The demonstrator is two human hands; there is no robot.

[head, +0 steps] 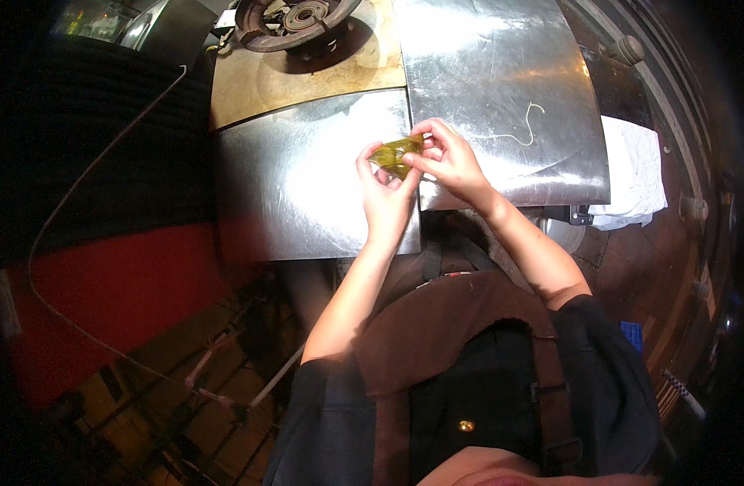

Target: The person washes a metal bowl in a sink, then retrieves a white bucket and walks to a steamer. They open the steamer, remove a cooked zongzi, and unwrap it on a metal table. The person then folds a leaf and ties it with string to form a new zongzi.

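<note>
A small olive-green bundle that looks like a folded leaf (395,153) is held up between both hands, above the seam of two steel surfaces. My left hand (387,197) grips its left end and lower side between thumb and fingers. At its right end, my right hand (448,159) pinches it, the thumb on the near face. A thin pale string (530,124) lies curved on the right steel top (493,73); its left part runs behind my right hand. What is inside the bundle is hidden.
Beyond the left steel top (268,182) stands a round metal burner (302,21) on a stained tan surface (256,91). White cloth (630,173) lies to the right, below the steel top's level. A long thin cable or hose (37,249) curves down the left side past a red panel (135,291).
</note>
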